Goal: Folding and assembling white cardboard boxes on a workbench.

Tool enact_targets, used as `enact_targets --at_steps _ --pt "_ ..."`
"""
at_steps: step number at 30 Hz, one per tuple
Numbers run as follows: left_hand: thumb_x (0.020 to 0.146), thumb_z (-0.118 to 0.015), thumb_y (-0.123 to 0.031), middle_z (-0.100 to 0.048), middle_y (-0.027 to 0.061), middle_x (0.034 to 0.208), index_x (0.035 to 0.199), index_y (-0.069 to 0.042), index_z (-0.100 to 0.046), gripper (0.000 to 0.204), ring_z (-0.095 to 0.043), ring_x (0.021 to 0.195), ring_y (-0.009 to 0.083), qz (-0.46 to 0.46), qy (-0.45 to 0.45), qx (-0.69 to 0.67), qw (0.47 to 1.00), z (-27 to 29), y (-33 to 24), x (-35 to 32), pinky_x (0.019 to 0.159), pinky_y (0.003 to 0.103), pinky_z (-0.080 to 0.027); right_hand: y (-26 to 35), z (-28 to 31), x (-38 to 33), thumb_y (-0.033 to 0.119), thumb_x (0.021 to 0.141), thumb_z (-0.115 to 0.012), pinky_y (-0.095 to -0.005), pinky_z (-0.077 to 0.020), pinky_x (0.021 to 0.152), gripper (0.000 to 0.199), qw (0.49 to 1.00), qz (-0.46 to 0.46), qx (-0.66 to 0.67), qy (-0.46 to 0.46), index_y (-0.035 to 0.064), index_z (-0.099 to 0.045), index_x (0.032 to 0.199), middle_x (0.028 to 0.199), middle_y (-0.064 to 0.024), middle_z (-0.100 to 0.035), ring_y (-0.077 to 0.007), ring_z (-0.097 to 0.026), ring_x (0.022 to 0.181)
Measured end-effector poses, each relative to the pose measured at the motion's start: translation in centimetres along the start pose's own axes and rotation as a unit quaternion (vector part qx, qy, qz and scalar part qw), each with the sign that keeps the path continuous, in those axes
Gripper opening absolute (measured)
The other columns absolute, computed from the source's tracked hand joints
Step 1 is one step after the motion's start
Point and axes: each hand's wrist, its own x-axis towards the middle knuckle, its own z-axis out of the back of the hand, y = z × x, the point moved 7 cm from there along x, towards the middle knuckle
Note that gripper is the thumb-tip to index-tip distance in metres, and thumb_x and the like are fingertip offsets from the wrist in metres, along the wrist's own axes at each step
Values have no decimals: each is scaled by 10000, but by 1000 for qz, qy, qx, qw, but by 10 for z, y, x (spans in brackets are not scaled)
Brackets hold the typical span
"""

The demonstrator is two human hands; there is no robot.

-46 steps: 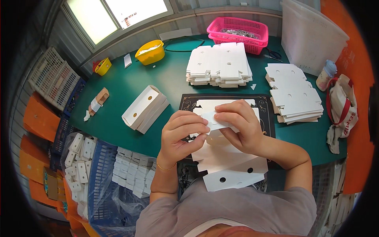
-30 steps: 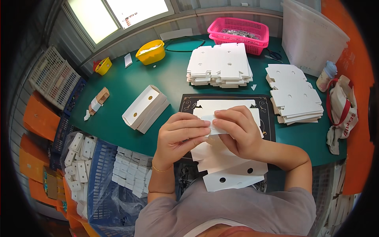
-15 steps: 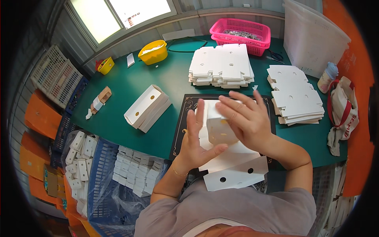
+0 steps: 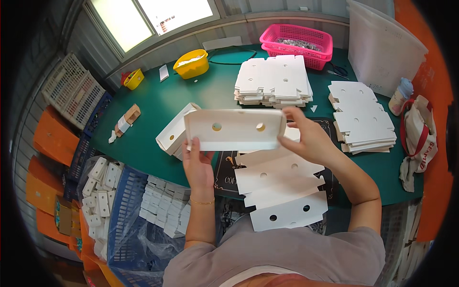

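Observation:
I hold a long white cardboard box (image 4: 239, 136), folded up and open on the side toward me, level above the worktable. Two round holes show in its back wall. My left hand (image 4: 198, 167) grips its lower left corner, fingers behind and thumb in front. At its right end my right hand (image 4: 308, 138) pinches the edge. Beneath it, flat white card blanks (image 4: 279, 184) with holes overlap from a dark patterned mat (image 4: 227, 174) toward my lap. Just behind the left end of the held box, folded white boxes (image 4: 167, 136) lie on the table, partly hidden.
Two stacks of flat blanks, one at the back (image 4: 272, 76) and one at the right (image 4: 363, 119), lie on the green table (image 4: 143, 148). A pink basket (image 4: 296, 43), yellow tub (image 4: 191, 64) and scissors (image 4: 338, 71) stand farther back. A blue crate (image 4: 126, 215) of small boxes sits lower left.
The box was upright and end-on between my loosely placed hands. Now it is turned lengthwise and raised to the left, with a hand gripping each end.

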Motion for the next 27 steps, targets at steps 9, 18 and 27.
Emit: enact_targets --at_steps 9,18,27 --pt "989 -599 -118 -594 110 1286 1286 -15 -518 324 -591 1115 169 -142 261 139 945 -90 -7 -42 1007 305 -445 27 -42 -12 189 1043 -515 -364 -383 1104 442 920 86 381 26 63 -414 1455 1437 -112 -485 -203 -453 1339" --pt "960 -512 -44 -590 151 1288 1309 -30 -472 352 -560 1060 154 -163 213 173 948 -111 8 -63 961 306 -446 17 -51 -26 198 1059 -455 -308 -460 953 229 887 17 458 -55 61 -532 1224 1175 -67 -602 -137 -578 1077" --pt "929 -438 -38 -537 171 1349 1300 -8 -453 372 -584 1077 200 -163 234 222 932 -112 4 -80 987 342 -436 40 -31 -41 18 992 -416 -316 -450 958 157 886 168 418 -106 38 -558 1053 1120 -105 -615 -166 -583 1065"
